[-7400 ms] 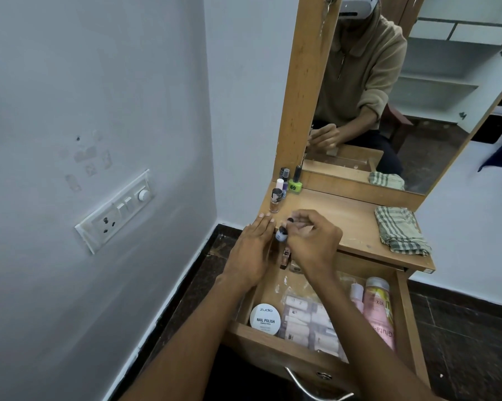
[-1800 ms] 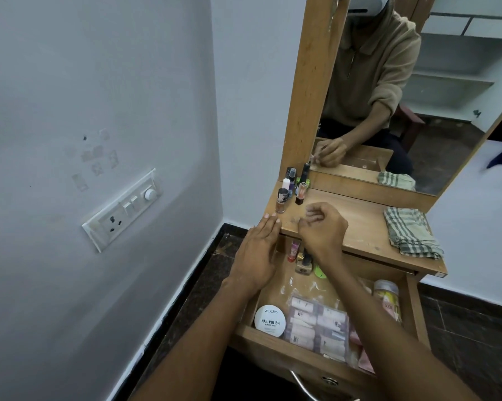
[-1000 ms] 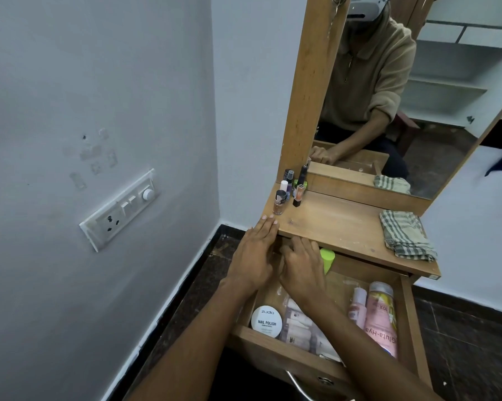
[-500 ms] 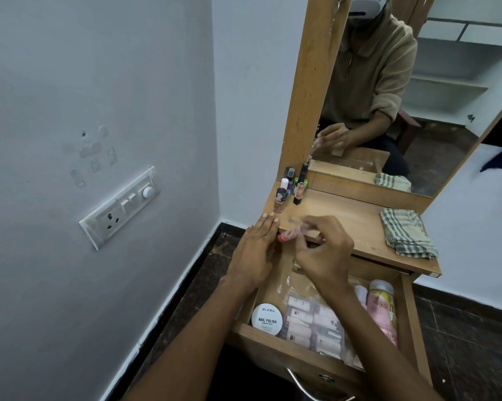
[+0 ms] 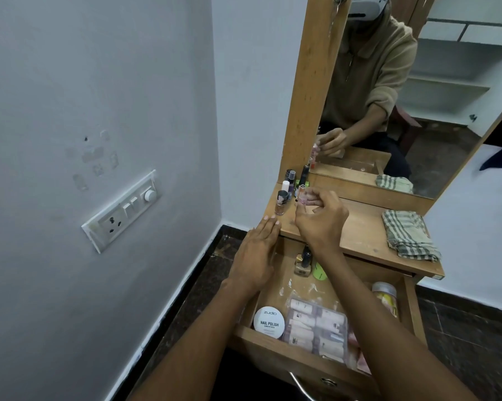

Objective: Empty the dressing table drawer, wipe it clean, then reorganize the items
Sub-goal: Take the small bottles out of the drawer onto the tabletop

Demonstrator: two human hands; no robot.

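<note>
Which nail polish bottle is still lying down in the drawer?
The gold-capped nail polish bottle with black bottle end, lying at the drawer's back; the others stand upright on the tabletop.

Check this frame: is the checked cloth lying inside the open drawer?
No. The cloth lies folded on the tabletop at its right end, above the drawer, which holds other items.

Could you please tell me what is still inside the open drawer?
The drawer holds a round white nail polish remover tin, a clear pouch of sachets, a dark-capped bottle, a green item and a pink bottle. The right forearm covers the rest.
</note>
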